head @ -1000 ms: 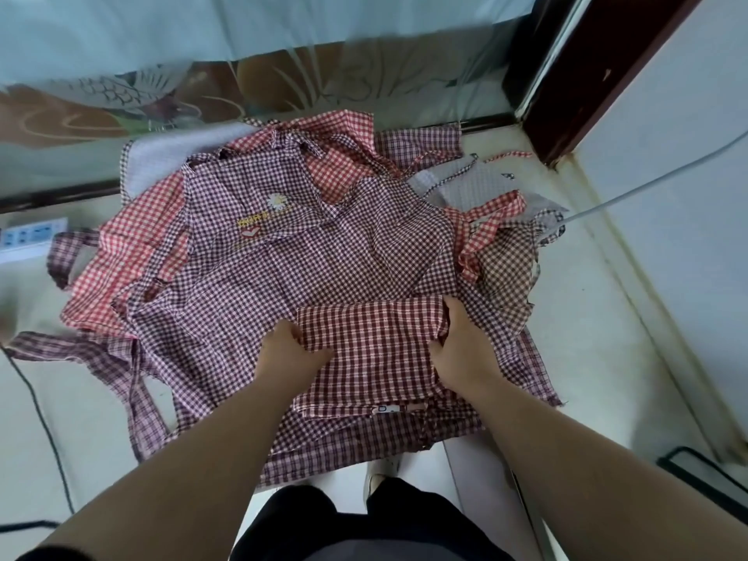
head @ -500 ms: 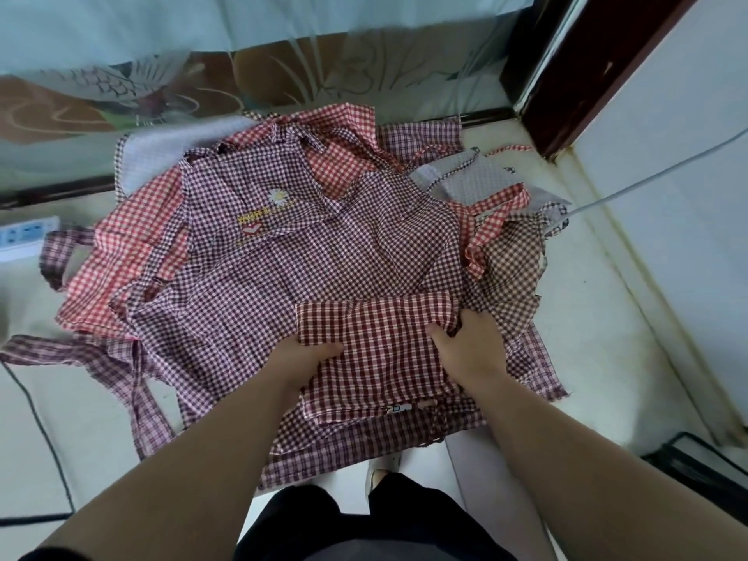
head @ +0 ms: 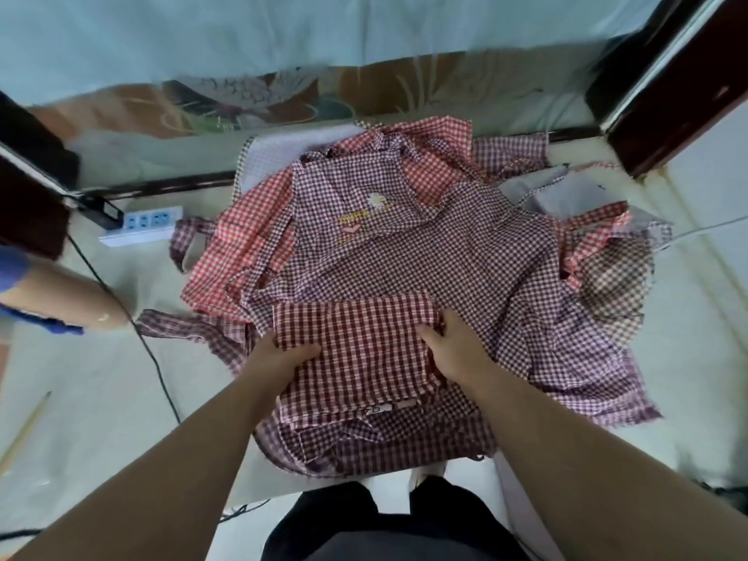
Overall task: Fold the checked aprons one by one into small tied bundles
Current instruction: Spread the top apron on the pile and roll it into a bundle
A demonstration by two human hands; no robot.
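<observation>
– Apron, the dark red one: where does it lie?
– It is folded into a rough rectangle. It sits on the near part of the pile of other checked aprons, which spreads over the floor.
– And the hands?
– The left hand grasps the fold's left edge, thumb on top and fingers tucked beneath. The right hand grasps the right edge near the far corner, with its fingers curled under the cloth.
– Any change from a second ago?
– Very little in the cloth. Both hands hold the same two edges as before, at about the same spots. The fold keeps its shape and its place on the pile.
– What differs, then?
– The view takes in more on the left. Another person's arm, in a blue sleeve, now shows at the left edge, close to a black cable on the floor. A pale stick lies nearer, also new to the view. The power strip, cut by the frame edge before, now shows whole, left of the pile.
</observation>
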